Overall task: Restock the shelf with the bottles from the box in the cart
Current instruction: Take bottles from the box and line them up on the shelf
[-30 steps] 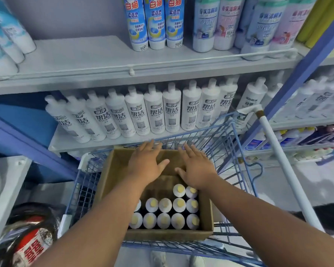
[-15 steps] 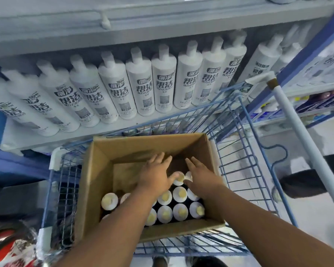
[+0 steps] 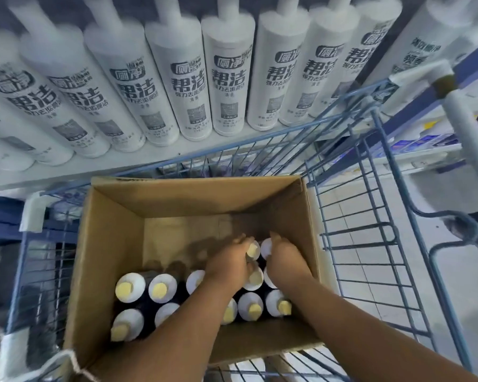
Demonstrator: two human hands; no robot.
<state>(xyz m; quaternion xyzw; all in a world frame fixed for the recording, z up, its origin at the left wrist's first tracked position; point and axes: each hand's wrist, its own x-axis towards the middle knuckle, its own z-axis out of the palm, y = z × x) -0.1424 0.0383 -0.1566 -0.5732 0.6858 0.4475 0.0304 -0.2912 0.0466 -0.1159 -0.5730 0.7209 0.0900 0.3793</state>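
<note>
Both hands, left (image 3: pixel 228 264) and right (image 3: pixel 286 261), curl around bottle tops at the box's (image 3: pixel 116 232) far row; slick caps may slip.

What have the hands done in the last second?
Both hands went down into the box: the left hand and right hand now each close on a bottle top at the far row. The other bottles and the cart stayed put.

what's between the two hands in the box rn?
Head view: the left hand and right hand flank the caps of two upright bottles in the far row of the cardboard box; nothing else lies between.
</note>
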